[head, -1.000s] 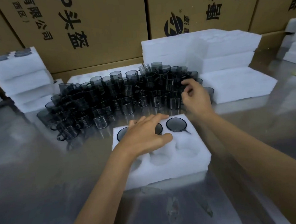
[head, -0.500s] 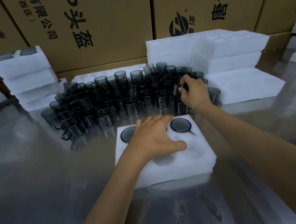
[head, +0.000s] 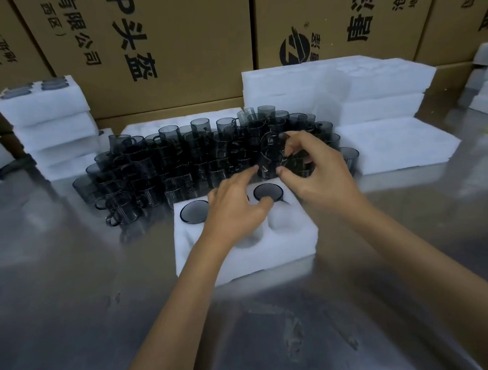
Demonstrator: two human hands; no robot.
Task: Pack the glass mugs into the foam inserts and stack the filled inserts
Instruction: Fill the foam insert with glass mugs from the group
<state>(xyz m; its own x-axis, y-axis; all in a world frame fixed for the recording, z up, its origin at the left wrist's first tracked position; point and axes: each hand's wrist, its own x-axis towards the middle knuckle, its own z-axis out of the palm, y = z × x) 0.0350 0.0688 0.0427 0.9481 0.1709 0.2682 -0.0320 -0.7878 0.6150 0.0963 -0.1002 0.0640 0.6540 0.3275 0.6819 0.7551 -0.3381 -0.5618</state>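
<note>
Right hand (head: 318,178) curled round a smoked glass mug (head: 272,158), gripping it in the air just above the far edge of the foam insert (head: 241,258); left hand (head: 235,210) over the insert's far half, fingers loosely extended, forefinger reaching toward the held mug, holding nothing. Insert lying near the middle of the steel worktop (head: 73,292), two mugs visible in its far row, pockets (head: 284,219) open in the near row. Behind it, toward the worktop's far edge, a dense cluster of loose mugs (head: 165,160); at the far left, a stack of filled inserts (head: 47,116); at the far right, a pile of foam slabs (head: 359,94), all before cardboard boxes (head: 159,42).
</note>
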